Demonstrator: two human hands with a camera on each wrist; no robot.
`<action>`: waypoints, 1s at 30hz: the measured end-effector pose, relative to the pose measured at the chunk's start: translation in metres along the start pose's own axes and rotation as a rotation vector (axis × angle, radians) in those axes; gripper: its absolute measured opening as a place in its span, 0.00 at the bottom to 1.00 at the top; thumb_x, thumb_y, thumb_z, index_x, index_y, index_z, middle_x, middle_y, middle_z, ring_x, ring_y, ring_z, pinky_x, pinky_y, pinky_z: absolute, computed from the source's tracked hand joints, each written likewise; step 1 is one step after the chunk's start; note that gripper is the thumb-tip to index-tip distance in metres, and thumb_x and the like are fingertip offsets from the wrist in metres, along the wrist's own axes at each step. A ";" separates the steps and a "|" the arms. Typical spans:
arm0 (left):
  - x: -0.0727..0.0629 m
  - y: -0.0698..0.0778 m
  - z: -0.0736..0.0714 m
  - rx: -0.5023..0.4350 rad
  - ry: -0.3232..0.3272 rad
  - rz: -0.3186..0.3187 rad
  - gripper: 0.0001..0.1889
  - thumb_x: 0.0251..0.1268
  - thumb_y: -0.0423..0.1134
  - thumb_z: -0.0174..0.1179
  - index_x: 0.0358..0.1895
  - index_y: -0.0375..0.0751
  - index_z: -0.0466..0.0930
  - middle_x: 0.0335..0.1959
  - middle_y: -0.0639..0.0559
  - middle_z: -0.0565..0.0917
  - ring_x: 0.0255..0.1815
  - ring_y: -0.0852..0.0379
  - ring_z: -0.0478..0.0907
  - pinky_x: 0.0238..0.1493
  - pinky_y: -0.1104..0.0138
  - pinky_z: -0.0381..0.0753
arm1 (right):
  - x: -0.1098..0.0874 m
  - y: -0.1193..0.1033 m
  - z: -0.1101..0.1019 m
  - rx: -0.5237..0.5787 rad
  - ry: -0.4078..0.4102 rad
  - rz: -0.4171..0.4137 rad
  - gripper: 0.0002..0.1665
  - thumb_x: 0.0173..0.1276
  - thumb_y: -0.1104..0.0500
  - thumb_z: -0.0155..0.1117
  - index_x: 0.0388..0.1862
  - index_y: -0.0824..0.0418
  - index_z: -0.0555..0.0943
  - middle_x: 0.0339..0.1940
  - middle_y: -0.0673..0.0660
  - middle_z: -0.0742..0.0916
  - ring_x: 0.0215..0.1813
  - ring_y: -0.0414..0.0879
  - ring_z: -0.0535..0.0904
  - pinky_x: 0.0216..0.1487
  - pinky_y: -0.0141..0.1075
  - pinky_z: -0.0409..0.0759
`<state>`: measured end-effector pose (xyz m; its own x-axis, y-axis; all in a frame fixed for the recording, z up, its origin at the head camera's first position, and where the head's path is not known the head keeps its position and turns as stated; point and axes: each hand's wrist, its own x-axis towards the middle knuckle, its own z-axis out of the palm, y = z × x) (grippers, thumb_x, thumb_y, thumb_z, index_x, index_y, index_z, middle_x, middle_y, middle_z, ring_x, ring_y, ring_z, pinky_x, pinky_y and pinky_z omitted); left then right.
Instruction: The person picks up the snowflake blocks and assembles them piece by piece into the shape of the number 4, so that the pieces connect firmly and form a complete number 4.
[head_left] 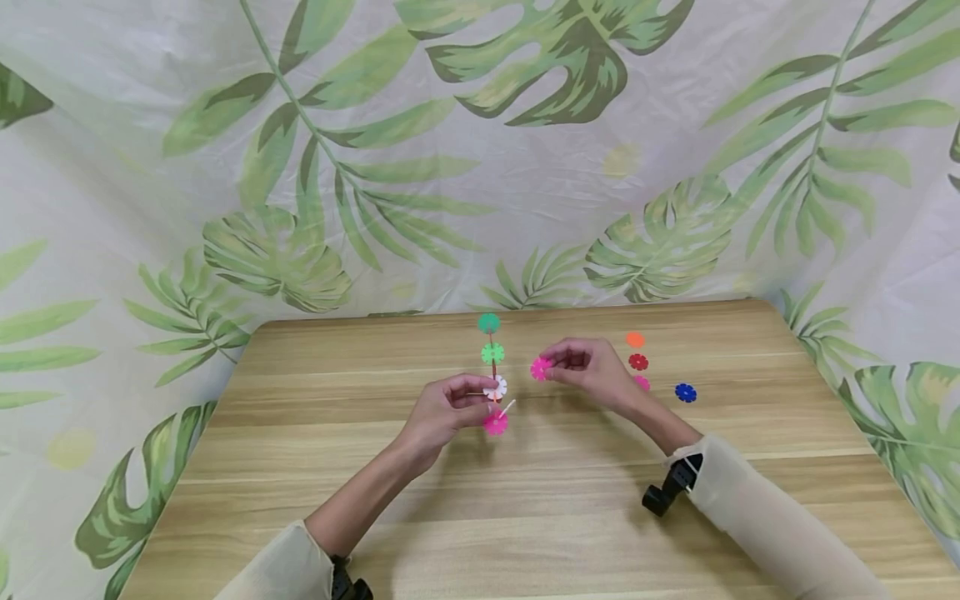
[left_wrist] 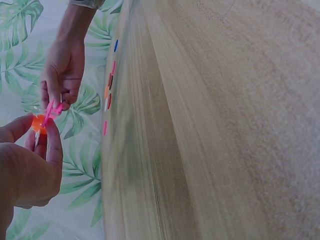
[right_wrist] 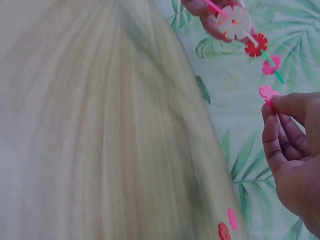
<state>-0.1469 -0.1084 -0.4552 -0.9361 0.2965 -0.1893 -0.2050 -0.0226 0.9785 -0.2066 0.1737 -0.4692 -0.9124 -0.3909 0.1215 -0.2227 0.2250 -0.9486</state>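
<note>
My left hand (head_left: 446,417) pinches a chain of interlocked notched plastic discs at its white disc (head_left: 499,387). Up from there run a light green disc (head_left: 492,354) and a darker green disc (head_left: 489,323); below is a pink disc (head_left: 496,423). Thin strips between them look like discs seen edge-on. An orange disc (left_wrist: 39,124) shows between the left fingers in the left wrist view. To the right of the chain, my right hand (head_left: 588,371) holds a loose pink disc (head_left: 540,369) by its edge, between thumb and fingertips. In the right wrist view this disc (right_wrist: 267,93) is apart from the chain.
On the wooden table (head_left: 525,533), loose discs lie right of the right hand: orange (head_left: 635,339), red (head_left: 638,362), pink (head_left: 641,383) partly behind the wrist, and blue (head_left: 686,392). Leaf-patterned cloth (head_left: 540,192) hangs behind the table.
</note>
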 end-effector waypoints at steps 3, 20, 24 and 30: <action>0.000 0.000 0.000 0.004 0.002 0.001 0.21 0.63 0.26 0.73 0.59 0.30 0.84 0.57 0.36 0.87 0.50 0.57 0.87 0.48 0.69 0.87 | -0.006 -0.004 0.002 0.013 -0.003 0.003 0.14 0.68 0.66 0.76 0.52 0.63 0.89 0.45 0.60 0.89 0.45 0.52 0.86 0.45 0.35 0.88; 0.000 0.003 0.005 0.020 -0.006 -0.001 0.20 0.63 0.27 0.74 0.59 0.34 0.85 0.56 0.45 0.89 0.54 0.55 0.87 0.51 0.67 0.87 | -0.022 -0.013 0.020 0.095 -0.030 -0.018 0.13 0.68 0.66 0.76 0.51 0.67 0.89 0.45 0.63 0.91 0.41 0.47 0.88 0.44 0.43 0.91; 0.000 0.003 0.007 0.031 -0.009 -0.009 0.20 0.63 0.27 0.74 0.58 0.34 0.86 0.55 0.46 0.89 0.54 0.55 0.87 0.51 0.67 0.87 | -0.023 -0.012 0.021 0.103 -0.034 -0.032 0.12 0.69 0.68 0.74 0.50 0.69 0.89 0.46 0.64 0.92 0.40 0.46 0.89 0.43 0.40 0.90; 0.001 0.005 0.009 0.037 -0.021 -0.011 0.19 0.63 0.28 0.74 0.58 0.34 0.86 0.59 0.38 0.87 0.56 0.52 0.87 0.51 0.67 0.87 | -0.023 -0.014 0.021 0.096 -0.053 -0.029 0.12 0.71 0.68 0.71 0.52 0.68 0.89 0.48 0.63 0.92 0.41 0.46 0.89 0.44 0.43 0.91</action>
<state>-0.1460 -0.0999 -0.4499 -0.9277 0.3163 -0.1984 -0.2039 0.0161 0.9789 -0.1758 0.1609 -0.4649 -0.8861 -0.4429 0.1364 -0.2127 0.1271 -0.9688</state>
